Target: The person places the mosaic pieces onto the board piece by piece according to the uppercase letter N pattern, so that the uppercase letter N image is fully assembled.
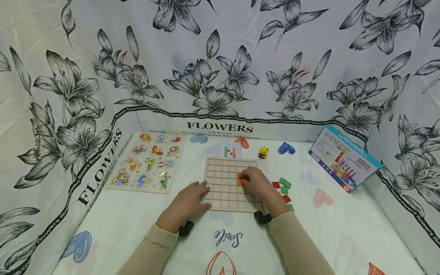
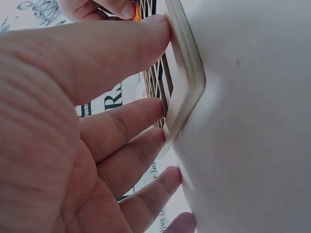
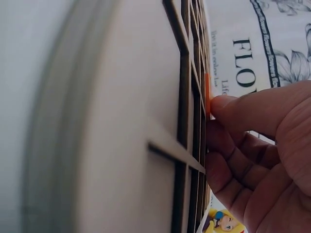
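A wooden grid board [image 1: 220, 198] lies flat in the middle of the table, its squares divided by thin raised ridges. My left hand [image 1: 188, 199] rests at its left edge. In the left wrist view the thumb touches the board's rim [image 2: 187, 63], and the other fingers spread loosely along the side. Over the board's right half, my right hand [image 1: 256, 182] has its thumb and fingertips at an orange tile [image 1: 239, 182]. The right wrist view shows the thumb tip against an orange edge [image 3: 207, 92], with the other fingers curled beneath.
Right of the board lie several loose green tiles [image 1: 284, 190] and red tiles [image 1: 276, 185]. Behind it are a pattern card [image 1: 231, 144] and a small yellow toy [image 1: 263, 152]. An insect picture board [image 1: 137, 177] lies at left; a box [image 1: 343, 156] stands at right.
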`<state>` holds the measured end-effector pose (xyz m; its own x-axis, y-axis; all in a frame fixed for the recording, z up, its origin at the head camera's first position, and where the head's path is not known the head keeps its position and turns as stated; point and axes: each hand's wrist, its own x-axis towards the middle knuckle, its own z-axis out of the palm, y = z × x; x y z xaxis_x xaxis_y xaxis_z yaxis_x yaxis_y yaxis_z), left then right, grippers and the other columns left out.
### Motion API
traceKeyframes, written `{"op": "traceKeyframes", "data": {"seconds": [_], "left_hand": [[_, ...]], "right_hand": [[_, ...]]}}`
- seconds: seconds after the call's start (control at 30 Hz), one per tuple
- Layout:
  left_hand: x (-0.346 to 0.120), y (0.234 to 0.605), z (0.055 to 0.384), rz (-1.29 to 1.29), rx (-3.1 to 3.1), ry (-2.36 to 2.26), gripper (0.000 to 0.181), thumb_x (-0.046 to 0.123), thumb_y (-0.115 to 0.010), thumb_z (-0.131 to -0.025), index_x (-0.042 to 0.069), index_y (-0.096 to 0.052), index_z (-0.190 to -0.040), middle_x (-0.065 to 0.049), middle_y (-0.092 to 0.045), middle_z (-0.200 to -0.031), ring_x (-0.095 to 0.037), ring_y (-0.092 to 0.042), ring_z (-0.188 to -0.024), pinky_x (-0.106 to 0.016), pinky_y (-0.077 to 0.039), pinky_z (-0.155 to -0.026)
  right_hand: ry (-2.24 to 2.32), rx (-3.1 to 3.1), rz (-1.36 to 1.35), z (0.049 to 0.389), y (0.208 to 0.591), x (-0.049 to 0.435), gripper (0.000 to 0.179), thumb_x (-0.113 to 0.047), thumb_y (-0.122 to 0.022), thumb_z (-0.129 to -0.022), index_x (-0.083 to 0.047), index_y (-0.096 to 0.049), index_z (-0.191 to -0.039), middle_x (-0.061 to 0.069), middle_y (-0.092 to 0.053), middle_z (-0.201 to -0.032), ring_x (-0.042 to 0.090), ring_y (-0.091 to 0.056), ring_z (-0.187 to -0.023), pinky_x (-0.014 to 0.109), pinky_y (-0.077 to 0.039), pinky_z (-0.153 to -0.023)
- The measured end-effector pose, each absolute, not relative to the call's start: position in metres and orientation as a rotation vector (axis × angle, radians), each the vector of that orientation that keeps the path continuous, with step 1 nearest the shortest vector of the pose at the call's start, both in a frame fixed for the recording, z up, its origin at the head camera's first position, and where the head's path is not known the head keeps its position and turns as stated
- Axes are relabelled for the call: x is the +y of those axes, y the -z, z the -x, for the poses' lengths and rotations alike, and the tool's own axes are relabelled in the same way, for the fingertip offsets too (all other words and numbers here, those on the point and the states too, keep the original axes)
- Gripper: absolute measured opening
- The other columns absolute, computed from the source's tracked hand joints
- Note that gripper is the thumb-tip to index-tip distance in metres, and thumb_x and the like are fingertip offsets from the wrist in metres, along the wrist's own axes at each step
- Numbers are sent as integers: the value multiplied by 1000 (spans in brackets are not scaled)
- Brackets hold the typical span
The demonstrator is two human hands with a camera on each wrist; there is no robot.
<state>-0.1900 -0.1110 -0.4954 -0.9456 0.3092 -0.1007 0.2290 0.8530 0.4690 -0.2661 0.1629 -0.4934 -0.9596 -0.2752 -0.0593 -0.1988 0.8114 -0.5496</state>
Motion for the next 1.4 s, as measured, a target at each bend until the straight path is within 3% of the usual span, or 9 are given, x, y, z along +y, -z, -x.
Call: {"op": "traceKeyframes", "data": {"seconds": [0.3,0.53,0.83,1.03,1.2,1.4], "left_hand": [[-111,495,189,-425,2860,-690,63,32,-87,-94,11,-68,-150,-7,-52,-169,-39,-44,-159,-63,-41,-126],[-110,494,189,-445,2864,-689,62,31,-88,-93,9,-69,-148,-7,-53,-168,-39,-45,-158,-62,-43,-125],[-111,490,187,-445,2871,-685,61,30,-87,-94,8,-68,-148,-8,-53,-167,-41,-45,-157,-63,-43,-124],[-110,490,187,-429,2855,-693,62,30,-86,-95,8,-67,-149,-8,-52,-168,-41,-44,-158,-62,-41,-126],[-110,491,188,-413,2852,-690,63,31,-86,-95,9,-66,-151,-7,-51,-169,-40,-43,-159,-63,-40,-126],[-110,492,188,-410,2856,-710,64,31,-87,-94,9,-67,-151,-6,-51,-169,-39,-43,-159,-63,-41,-126]], "right_hand": [[860,2857,379,265,493,165,7,-10,-75,-104,-13,-81,-107,4,-71,-113,22,-61,-102,44,-59,-100],[987,2938,350,257,476,190,16,-9,-67,-108,-9,-79,-120,7,-72,-118,24,-63,-102,44,-59,-94],[890,2922,122,241,461,240,26,-11,-66,-109,-10,-74,-134,10,-69,-124,27,-60,-103,39,-59,-85],[823,2785,25,226,476,256,25,-13,-74,-103,-11,-79,-127,9,-71,-121,27,-60,-102,43,-60,-90],[794,2792,81,219,486,261,25,-17,-81,-99,-9,-81,-123,7,-73,-116,23,-59,-92,37,-56,-82],[778,2820,94,218,490,262,24,-15,-81,-99,-10,-81,-122,6,-73,-116,22,-58,-92,35,-55,-82]]}}
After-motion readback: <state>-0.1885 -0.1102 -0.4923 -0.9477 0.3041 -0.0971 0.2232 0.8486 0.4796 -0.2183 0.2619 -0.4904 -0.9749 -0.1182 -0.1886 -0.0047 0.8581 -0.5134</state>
